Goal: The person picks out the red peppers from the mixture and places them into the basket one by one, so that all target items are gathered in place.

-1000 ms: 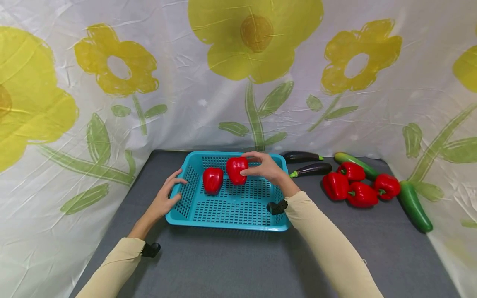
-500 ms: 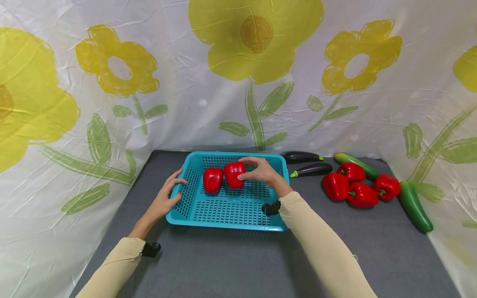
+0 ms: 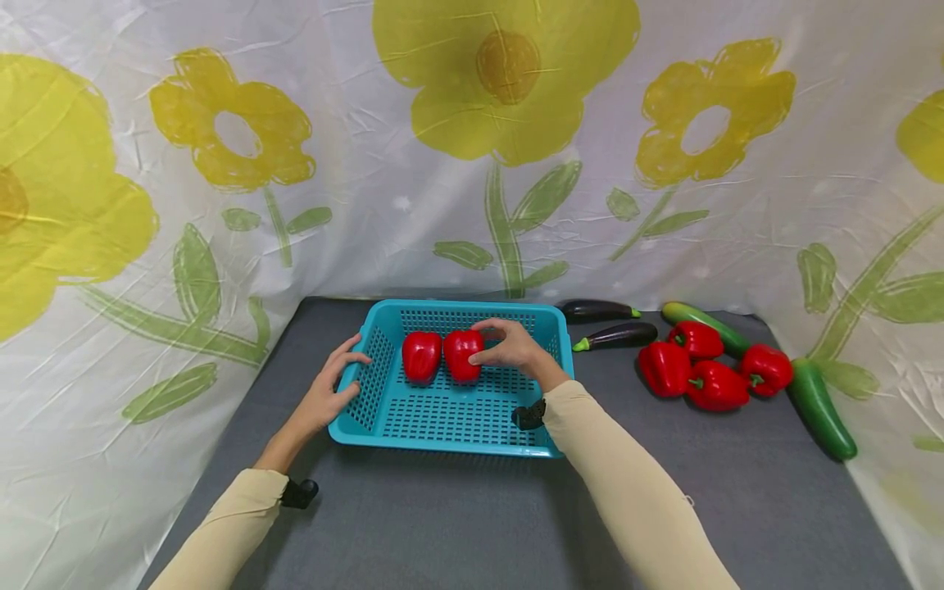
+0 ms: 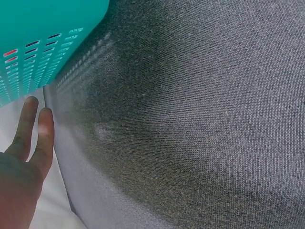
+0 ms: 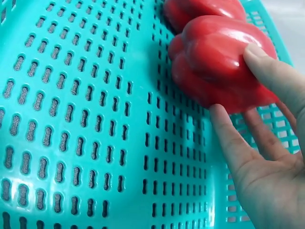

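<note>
My right hand [image 3: 512, 344] holds a red bell pepper [image 3: 460, 357] inside the blue plastic basket [image 3: 450, 449]. In the right wrist view, thumb and fingers lie against the sides of this bell pepper [image 5: 224, 62], low over the slotted basket floor. A second red bell pepper [image 3: 421, 358] lies just left of it in the basket. My left hand [image 3: 324, 393] is at the basket's left rim, its fingers and thumb spread and overlapping the rim in the head view. Two nearly straight fingers [image 4: 44, 138] show close to the basket wall [image 4: 47, 19] in the left wrist view.
Right of the basket lie two eggplants [image 3: 618, 336], several red bell peppers [image 3: 717, 386], a green cucumber-like vegetable [image 3: 822, 410] and another long green one [image 3: 704, 321]. A dark grey cloth [image 3: 442, 524] covers the table. A flower-printed curtain [image 3: 398, 229] hangs behind.
My right hand has moved the bell pepper slightly left and lowered it towards the basket floor, beside the other one. My left hand and the basket have stayed put.
</note>
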`<move>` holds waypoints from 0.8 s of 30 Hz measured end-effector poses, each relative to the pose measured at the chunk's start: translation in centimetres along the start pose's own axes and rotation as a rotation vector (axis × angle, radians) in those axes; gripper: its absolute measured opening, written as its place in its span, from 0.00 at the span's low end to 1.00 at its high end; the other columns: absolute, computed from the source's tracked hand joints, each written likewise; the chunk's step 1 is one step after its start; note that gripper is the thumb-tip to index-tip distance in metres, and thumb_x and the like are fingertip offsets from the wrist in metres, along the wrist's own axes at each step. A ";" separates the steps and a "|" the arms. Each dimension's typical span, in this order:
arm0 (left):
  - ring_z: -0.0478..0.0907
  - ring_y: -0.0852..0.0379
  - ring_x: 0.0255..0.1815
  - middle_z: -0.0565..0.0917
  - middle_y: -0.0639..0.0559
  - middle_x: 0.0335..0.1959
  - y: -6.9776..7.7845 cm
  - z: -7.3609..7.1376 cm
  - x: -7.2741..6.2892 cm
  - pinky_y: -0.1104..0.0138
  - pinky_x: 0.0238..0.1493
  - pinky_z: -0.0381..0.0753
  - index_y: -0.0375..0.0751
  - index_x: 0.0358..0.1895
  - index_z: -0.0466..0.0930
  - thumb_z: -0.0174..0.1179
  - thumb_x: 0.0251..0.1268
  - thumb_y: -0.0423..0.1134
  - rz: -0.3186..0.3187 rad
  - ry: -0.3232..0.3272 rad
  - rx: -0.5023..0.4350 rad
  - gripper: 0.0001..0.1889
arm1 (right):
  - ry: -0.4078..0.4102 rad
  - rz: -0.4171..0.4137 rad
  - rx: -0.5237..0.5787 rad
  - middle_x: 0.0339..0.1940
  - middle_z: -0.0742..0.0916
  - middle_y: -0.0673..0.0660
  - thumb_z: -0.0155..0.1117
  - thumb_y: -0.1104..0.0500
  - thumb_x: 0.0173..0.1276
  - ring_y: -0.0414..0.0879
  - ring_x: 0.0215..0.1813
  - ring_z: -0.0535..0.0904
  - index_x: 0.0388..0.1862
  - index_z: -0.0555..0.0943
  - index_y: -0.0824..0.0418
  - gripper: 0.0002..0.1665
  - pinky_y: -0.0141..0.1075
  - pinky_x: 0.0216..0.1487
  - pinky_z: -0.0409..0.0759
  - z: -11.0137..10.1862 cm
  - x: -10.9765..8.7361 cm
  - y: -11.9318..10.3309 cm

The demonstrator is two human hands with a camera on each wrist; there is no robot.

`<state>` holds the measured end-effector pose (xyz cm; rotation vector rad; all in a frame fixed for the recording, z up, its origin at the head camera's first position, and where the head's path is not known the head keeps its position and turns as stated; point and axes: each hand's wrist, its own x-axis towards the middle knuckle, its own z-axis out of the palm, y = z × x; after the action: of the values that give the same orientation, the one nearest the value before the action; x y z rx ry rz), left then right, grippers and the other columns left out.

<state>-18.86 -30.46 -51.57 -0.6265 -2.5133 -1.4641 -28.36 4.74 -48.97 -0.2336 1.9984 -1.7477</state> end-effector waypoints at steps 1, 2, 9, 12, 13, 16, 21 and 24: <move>0.49 0.28 0.76 0.52 0.30 0.78 0.3 0.0 0.0 0.33 0.58 0.61 0.24 0.58 0.73 0.51 0.61 0.15 0.002 0.002 -0.001 0.21 | 0.005 0.003 -0.006 0.62 0.79 0.64 0.76 0.69 0.60 0.57 0.57 0.80 0.65 0.78 0.60 0.33 0.52 0.56 0.79 0.1 0.1 0.1; 0.48 0.27 0.75 0.52 0.28 0.78 0.7 0.0 0.1 0.33 0.57 0.60 0.23 0.58 0.73 0.51 0.60 0.14 0.003 0.003 -0.001 0.21 | 0.008 0.008 -0.009 0.61 0.79 0.64 0.77 0.69 0.60 0.57 0.56 0.80 0.64 0.78 0.60 0.33 0.52 0.56 0.79 0.2 0.2 0.1; 0.49 0.22 0.73 0.52 0.21 0.75 3.8 -0.3 0.2 0.34 0.58 0.61 0.21 0.56 0.73 0.51 0.60 0.13 -0.008 -0.017 0.010 0.20 | 0.034 0.033 -0.028 0.60 0.79 0.66 0.77 0.71 0.58 0.58 0.56 0.79 0.62 0.78 0.61 0.32 0.52 0.53 0.80 0.7 0.6 0.4; 0.49 0.22 0.73 0.53 0.21 0.75 4.3 -0.3 0.3 0.33 0.58 0.60 0.23 0.55 0.74 0.51 0.60 0.13 -0.009 -0.017 0.013 0.20 | 0.045 0.041 -0.030 0.60 0.78 0.67 0.76 0.72 0.58 0.59 0.57 0.79 0.62 0.78 0.62 0.32 0.51 0.53 0.80 0.8 0.6 0.4; 0.49 0.22 0.73 0.53 0.21 0.75 4.3 -0.3 0.3 0.33 0.58 0.60 0.23 0.55 0.74 0.51 0.59 0.13 -0.007 -0.016 0.013 0.20 | 0.048 0.042 -0.028 0.60 0.78 0.67 0.76 0.72 0.58 0.59 0.57 0.79 0.62 0.78 0.62 0.32 0.51 0.53 0.80 0.9 0.6 0.4; 0.48 0.22 0.74 0.53 0.22 0.75 3.6 -0.3 0.2 0.31 0.59 0.58 0.23 0.56 0.73 0.50 0.59 0.13 -0.012 -0.011 0.006 0.20 | 0.053 0.047 -0.025 0.60 0.78 0.67 0.76 0.72 0.58 0.60 0.58 0.78 0.63 0.77 0.62 0.33 0.51 0.53 0.80 1.0 0.7 0.4; 0.48 0.28 0.76 0.52 0.29 0.78 0.3 0.0 0.1 0.31 0.60 0.58 0.24 0.58 0.73 0.51 0.60 0.16 0.005 -0.002 0.003 0.21 | 0.060 0.058 -0.012 0.61 0.77 0.67 0.77 0.71 0.59 0.60 0.58 0.78 0.65 0.77 0.62 0.34 0.51 0.53 0.80 1.0 0.7 0.4; 0.48 0.31 0.76 0.52 0.33 0.79 -0.8 0.0 0.0 0.32 0.59 0.59 0.26 0.58 0.74 0.52 0.61 0.17 0.015 -0.003 0.001 0.21 | 0.062 0.054 -0.029 0.61 0.77 0.68 0.77 0.70 0.59 0.59 0.59 0.78 0.66 0.76 0.62 0.35 0.51 0.54 0.80 0.9 0.7 0.4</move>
<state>-19.22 -30.79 -52.15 -0.6459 -2.5064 -1.4578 -28.46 3.69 -49.60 -0.1350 2.0553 -1.7128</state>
